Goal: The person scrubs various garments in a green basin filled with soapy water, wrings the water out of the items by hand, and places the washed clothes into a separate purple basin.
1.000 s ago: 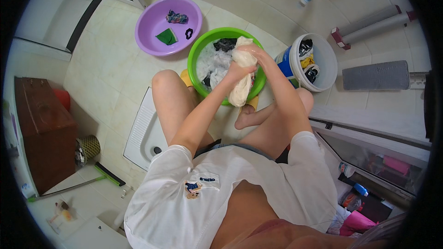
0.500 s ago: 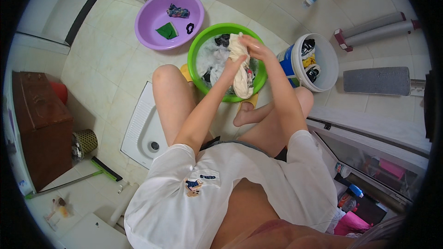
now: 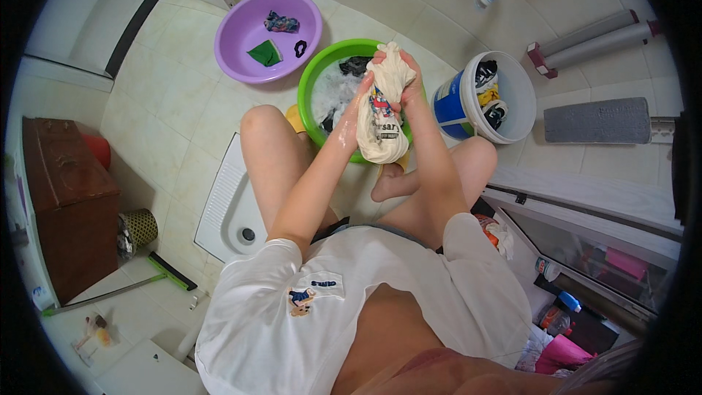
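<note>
A wet, bunched cream garment with a coloured print is held up over the near right side of a green basin. Along its left side my left hand is closed on it, with suds on the wrist. My right hand grips its upper right side, fingers partly hidden by the folds. Sudsy water and a dark cloth show in the basin; the garment and my hands cover the rest.
Behind on the left, a purple basin holds a green cloth, a patterned cloth and a black hair tie. To the right stands a white-and-blue bucket of clothes. A squat toilet lies left of my legs.
The cream garment has been lifted slightly nearer and turned, so its print now faces up. My left hand has shifted left along its side, and my right hand has come down its right side.
</note>
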`<state>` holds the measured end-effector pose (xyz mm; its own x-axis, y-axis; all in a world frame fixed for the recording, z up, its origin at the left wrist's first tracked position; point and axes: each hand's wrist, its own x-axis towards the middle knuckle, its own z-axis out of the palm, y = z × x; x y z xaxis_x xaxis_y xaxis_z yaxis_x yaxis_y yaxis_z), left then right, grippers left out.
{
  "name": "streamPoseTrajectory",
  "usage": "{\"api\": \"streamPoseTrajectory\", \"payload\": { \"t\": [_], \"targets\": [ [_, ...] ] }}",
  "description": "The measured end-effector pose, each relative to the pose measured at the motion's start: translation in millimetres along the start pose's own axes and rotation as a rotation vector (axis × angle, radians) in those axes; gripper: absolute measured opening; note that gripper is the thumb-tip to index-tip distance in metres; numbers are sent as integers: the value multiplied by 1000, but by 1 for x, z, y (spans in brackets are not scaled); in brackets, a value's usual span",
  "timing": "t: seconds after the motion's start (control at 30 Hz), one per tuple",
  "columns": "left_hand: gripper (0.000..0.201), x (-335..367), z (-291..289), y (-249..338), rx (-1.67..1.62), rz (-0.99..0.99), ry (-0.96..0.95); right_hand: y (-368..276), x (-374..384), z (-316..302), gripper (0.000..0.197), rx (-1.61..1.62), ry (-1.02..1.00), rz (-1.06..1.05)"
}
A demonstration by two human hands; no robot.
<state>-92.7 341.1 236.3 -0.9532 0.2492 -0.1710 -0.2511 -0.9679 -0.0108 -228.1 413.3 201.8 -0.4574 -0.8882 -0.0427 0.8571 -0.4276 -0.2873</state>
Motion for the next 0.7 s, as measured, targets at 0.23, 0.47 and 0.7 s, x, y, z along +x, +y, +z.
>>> {"api": "streamPoseTrajectory", "payload": {
  "t": [0.23, 0.47, 0.7],
  "targets": [
    [43, -26, 46, 11, 654, 217, 250, -13, 19, 61, 18, -310, 35, 145],
    [44, 14, -16, -2, 1232, 536, 257, -13, 32, 41, 16, -1459, 144, 234],
    [51, 37, -118, 4, 1414, 646, 479, 32, 43, -4, 27, -2072, 375, -18]
  ]
}}
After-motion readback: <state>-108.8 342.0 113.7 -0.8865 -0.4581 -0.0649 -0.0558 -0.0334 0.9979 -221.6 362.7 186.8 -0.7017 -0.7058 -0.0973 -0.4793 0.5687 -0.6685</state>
